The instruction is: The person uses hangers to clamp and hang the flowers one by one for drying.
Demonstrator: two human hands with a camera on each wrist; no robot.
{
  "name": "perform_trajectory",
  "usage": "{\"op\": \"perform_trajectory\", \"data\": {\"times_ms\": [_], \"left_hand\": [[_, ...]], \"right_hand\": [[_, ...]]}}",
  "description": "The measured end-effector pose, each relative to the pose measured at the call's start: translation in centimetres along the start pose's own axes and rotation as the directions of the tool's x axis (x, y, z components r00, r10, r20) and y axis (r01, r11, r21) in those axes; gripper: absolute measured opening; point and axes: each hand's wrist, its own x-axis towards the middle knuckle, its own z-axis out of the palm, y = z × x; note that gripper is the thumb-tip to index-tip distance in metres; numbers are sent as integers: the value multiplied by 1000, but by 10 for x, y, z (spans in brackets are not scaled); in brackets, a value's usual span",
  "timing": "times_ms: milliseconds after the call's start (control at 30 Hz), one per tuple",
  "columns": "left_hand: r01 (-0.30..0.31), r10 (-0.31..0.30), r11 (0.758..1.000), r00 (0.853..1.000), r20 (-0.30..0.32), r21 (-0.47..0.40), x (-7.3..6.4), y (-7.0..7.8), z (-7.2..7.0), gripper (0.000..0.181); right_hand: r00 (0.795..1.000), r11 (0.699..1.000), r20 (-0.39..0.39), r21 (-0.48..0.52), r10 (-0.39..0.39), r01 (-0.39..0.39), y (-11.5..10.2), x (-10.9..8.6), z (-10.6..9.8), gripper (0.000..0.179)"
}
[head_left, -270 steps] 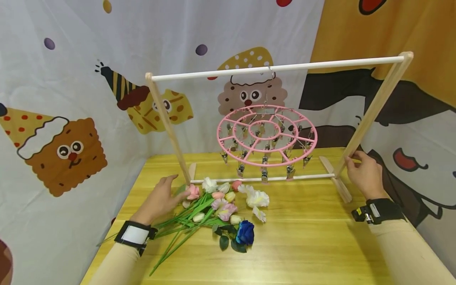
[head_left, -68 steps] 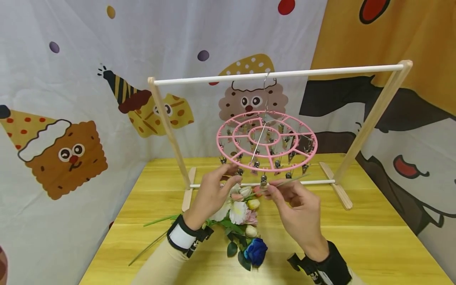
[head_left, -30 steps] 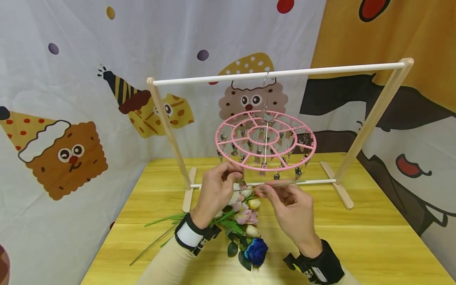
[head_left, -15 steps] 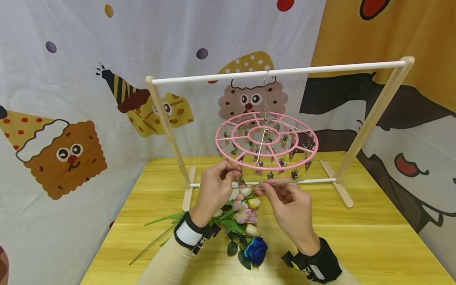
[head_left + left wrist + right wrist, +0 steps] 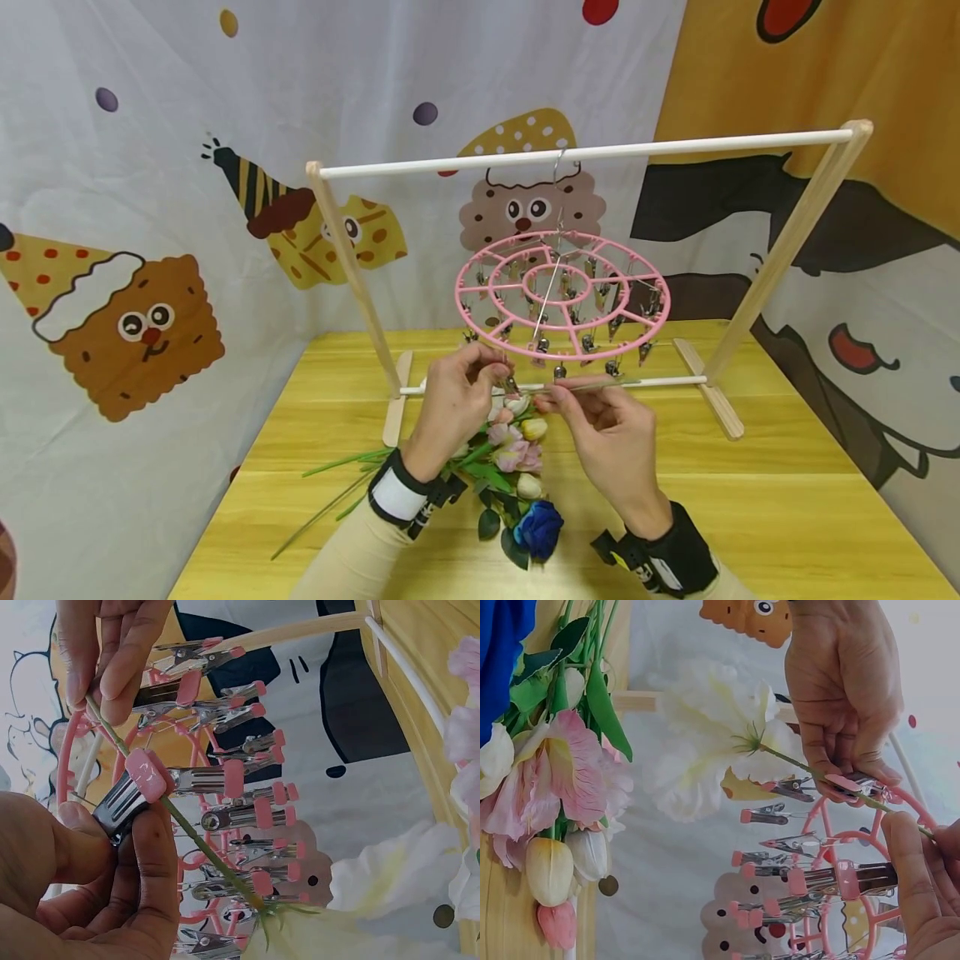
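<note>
Left hand: you're pinching a pink-tipped clip at the round hanger's rim, seven o'clock.
Right hand: you're pinching the stem of the white flower.
Clip: stem is crossing its tip; clamping unclear.

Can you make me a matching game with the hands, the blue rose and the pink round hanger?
Things:
1. left hand
2. blue rose
3. right hand
4. pink hanger

Matches:
A. hangs from the top white bar
B. pinches a green stem
C. holds a metal clip
D. lies on the table

Pairs: 1-C, 2-D, 3-B, 4-A
</note>
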Motion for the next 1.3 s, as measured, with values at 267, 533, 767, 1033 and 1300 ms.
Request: {"op": "perform_trajectory", "data": {"times_ms": [267,533,767,1033,1300], "left_hand": [[1,0,1000,1000,19,-8,-1,-2,0,11],[-73,73,997,997,17,19,-2,-5,-3,18],[-61,60,998,998,33,13,-6,-9,-4,21],[-58,59,998,996,69,-12,-7,-11,-4,23],[-44,44,999,997,62,-12,-8,-9,-5,24]], "right_hand": [[1000,998,-11,-53,26,-26,0,-2,-2,29],[999,999,-7,-18,46,-46,3,-1,0,27],[998,998,-10,-30,63,-63,2,-2,2,26],[1000,1000,-8,-14,25,-25,0,-1,4,29],[998,995,12,-77,58,-57,-1,-4,1,31]]}}
